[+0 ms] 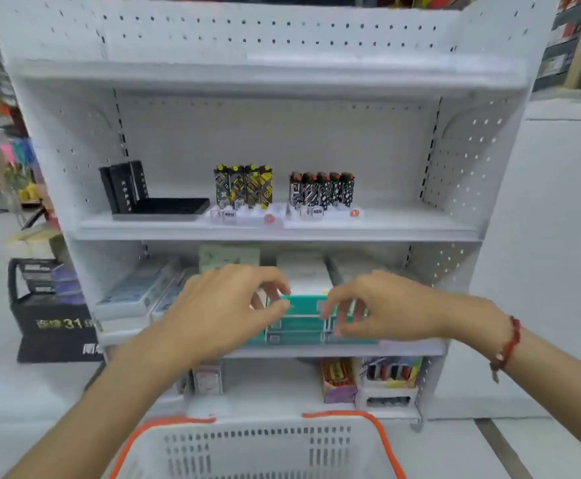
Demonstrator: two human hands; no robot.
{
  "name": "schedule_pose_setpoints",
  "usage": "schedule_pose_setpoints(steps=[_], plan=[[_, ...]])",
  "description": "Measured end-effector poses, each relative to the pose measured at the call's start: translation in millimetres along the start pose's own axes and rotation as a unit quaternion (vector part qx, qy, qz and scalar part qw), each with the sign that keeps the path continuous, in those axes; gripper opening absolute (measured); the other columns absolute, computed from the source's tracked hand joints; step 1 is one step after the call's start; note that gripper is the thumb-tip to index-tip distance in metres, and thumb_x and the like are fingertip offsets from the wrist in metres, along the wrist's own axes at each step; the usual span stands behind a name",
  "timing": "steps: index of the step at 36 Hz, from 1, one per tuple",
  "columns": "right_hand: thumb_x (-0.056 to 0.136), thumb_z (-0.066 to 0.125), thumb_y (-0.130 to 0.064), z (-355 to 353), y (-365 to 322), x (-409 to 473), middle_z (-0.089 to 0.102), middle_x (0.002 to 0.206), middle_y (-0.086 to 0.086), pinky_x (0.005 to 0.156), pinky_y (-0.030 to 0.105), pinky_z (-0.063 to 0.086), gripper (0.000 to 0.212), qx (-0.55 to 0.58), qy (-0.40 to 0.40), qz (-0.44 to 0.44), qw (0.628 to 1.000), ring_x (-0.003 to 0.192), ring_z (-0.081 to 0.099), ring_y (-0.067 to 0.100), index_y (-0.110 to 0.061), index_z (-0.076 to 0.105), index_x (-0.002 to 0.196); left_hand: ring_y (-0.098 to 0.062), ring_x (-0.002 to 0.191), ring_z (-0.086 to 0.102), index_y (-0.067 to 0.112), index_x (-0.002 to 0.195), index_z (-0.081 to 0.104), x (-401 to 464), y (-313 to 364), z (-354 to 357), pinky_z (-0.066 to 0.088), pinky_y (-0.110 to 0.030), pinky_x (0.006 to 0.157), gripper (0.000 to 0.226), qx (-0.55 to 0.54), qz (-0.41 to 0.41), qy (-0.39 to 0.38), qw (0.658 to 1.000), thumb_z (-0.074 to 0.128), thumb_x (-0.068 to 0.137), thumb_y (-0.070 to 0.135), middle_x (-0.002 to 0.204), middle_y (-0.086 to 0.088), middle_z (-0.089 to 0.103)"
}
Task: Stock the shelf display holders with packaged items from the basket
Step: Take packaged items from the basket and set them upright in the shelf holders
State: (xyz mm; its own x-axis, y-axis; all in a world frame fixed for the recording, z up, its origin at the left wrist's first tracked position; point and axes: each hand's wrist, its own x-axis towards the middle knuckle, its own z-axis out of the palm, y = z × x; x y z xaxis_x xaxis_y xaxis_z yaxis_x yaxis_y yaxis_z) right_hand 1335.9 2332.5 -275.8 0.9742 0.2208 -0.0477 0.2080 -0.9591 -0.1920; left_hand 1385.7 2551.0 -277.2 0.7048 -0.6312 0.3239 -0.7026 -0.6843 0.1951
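Setting: white pegboard shelf unit (271,77) in a shop, pale floor around it, more racks blurred at both sides.
Top shelf: black tray (164,207) at the left end with a few dark packs stood at its back; yellow lighters (243,185) in a white holder mid-shelf; red-capped lighters (321,189) in another holder just right of them. Both holders show open slots along the front.
Middle shelf: flat boxes (137,288) stacked at the left end, and at the front edge, centre, a stack of teal packs (296,323).
Left hand (220,305): fingers curled, thumb and forefinger pinching the left end of the top teal pack.
Right hand (382,305): fingers curled onto the right end of the same stack, red bracelet (508,344) on the wrist. Whether it pinches a pack or only steadies the pile, I cannot tell.
Bottom shelf: a few small boxes at the left, a purple carton (339,380) and a holder of coloured lighters (391,373) at the right end.
Basket (258,447): white with orange rim, on the floor right at the shelf's foot. Its inside is out of view, so what remains in it cannot be seen.
Progress: partway, by my read. Teal packs are on the shelf and being squared up, some holders are part-filled, open slots and bare shelf remain, so more stocking looks to be left.
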Motion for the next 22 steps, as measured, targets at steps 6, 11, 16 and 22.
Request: schedule_pose_setpoints(steps=[6, 11, 16, 22], plan=[[0.09, 0.061, -0.035, 100, -3, 22, 0.067, 0.11, 0.002, 0.078, 0.021, 0.044, 0.033, -0.017, -0.206, 0.012, 0.978, 0.093, 0.061, 0.017, -0.021, 0.061, 0.119, -0.009, 0.103, 0.058, 0.036, 0.113, 0.06, -49, -38, 82, 0.037, -0.025, 0.071, 0.023, 0.068, -0.035, -0.193, 0.978, 0.049, 0.092, 0.041, 0.109, 0.018, 0.064], [0.093, 0.057, -0.032, 187, 9, 37, 0.057, 0.127, 0.009, 0.092, 0.03, 0.044, 0.034, 0.019, -0.281, 0.056, 0.958, 0.115, 0.056, 0.025, -0.015, 0.059, 0.122, -0.014, 0.11, 0.057, 0.033, 0.115, 0.06, -89, -71, 167, 0.046, -0.029, 0.086, 0.024, 0.034, -0.08, -0.3, 0.95, 0.047, 0.095, 0.038, 0.114, 0.013, 0.064], [0.096, 0.053, -0.032, 273, 16, 42, 0.05, 0.134, 0.006, 0.092, 0.029, 0.038, 0.034, 0.06, -0.326, 0.082, 0.94, 0.117, 0.051, 0.025, -0.016, 0.055, 0.127, -0.015, 0.108, 0.058, 0.03, 0.117, 0.061, -128, -99, 247, 0.044, -0.029, 0.085, 0.026, -0.016, -0.147, -0.34, 0.929, 0.047, 0.096, 0.032, 0.119, 0.01, 0.063], [0.096, 0.052, -0.025, 362, 14, 40, 0.049, 0.137, 0.008, 0.097, 0.032, 0.04, 0.037, 0.114, -0.347, 0.088, 0.927, 0.12, 0.049, 0.026, -0.016, 0.049, 0.132, -0.015, 0.115, 0.057, 0.03, 0.126, 0.056, -177, -129, 334, 0.049, -0.032, 0.093, 0.034, -0.056, -0.223, -0.337, 0.913, 0.051, 0.095, 0.019, 0.133, 0.005, 0.056]])
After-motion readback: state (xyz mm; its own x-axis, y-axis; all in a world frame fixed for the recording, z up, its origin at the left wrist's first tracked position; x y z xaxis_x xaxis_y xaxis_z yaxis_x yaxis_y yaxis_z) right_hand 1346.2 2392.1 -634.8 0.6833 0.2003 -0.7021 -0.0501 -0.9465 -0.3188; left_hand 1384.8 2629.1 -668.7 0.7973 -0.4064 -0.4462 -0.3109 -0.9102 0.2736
